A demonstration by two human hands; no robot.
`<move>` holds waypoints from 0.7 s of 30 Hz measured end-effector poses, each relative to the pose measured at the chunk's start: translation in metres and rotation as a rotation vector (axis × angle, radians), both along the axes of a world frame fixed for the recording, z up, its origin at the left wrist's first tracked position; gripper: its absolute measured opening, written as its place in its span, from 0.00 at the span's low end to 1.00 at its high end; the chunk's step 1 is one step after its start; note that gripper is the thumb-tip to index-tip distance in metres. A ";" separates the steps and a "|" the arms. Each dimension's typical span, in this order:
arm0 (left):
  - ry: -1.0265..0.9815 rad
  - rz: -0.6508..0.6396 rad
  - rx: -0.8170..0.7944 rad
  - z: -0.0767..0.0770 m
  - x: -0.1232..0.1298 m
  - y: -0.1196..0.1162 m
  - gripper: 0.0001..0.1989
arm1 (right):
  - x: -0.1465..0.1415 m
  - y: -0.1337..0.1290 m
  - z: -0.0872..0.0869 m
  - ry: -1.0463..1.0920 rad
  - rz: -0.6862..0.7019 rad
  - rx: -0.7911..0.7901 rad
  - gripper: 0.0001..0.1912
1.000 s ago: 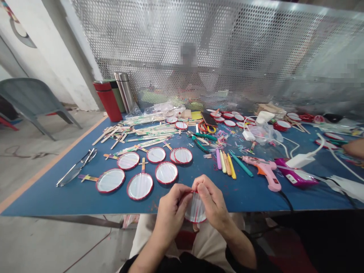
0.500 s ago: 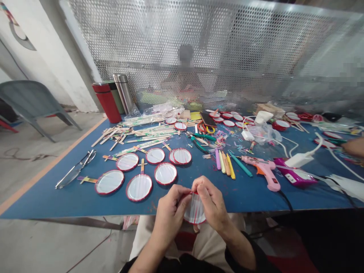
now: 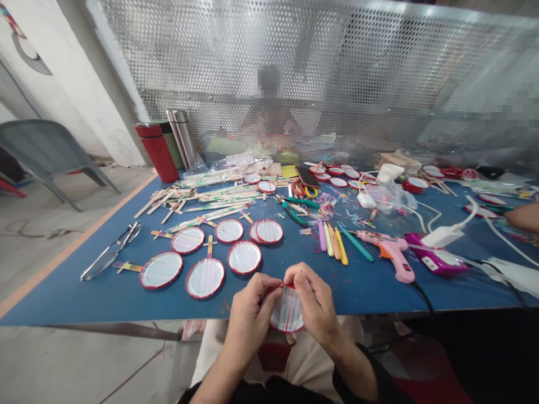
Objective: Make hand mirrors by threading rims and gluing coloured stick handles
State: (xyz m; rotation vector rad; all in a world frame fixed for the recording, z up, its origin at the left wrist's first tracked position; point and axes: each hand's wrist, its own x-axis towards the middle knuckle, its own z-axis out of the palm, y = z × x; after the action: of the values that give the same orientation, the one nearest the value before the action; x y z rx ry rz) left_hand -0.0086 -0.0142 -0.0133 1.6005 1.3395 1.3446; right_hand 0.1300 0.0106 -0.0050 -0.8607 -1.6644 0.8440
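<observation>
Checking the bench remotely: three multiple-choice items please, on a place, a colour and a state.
1. Where is the pink glue gun? A on the floor; B on the blue table; C on the chair
2. What colour is the rim of the disc in the hands? A green; B yellow; C red
3. How is that disc held? A on the table; B in both hands; C on the chair

1 B: it lies there.
2 C: a red band edges it.
3 B: the left hand and right hand pinch its top.
</observation>
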 end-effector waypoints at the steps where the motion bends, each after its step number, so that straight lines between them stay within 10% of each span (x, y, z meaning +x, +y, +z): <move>1: 0.002 0.002 0.005 0.000 0.000 0.000 0.04 | 0.000 0.000 0.001 -0.005 0.010 0.004 0.15; 21: 0.026 -0.007 0.006 0.002 0.000 -0.003 0.05 | -0.001 -0.001 0.004 -0.082 -0.039 -0.014 0.15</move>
State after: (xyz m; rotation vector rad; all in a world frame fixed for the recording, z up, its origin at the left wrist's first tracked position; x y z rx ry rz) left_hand -0.0085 -0.0176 -0.0117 1.6305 1.3455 1.3283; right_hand 0.1293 0.0095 -0.0010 -0.9460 -1.7092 0.8040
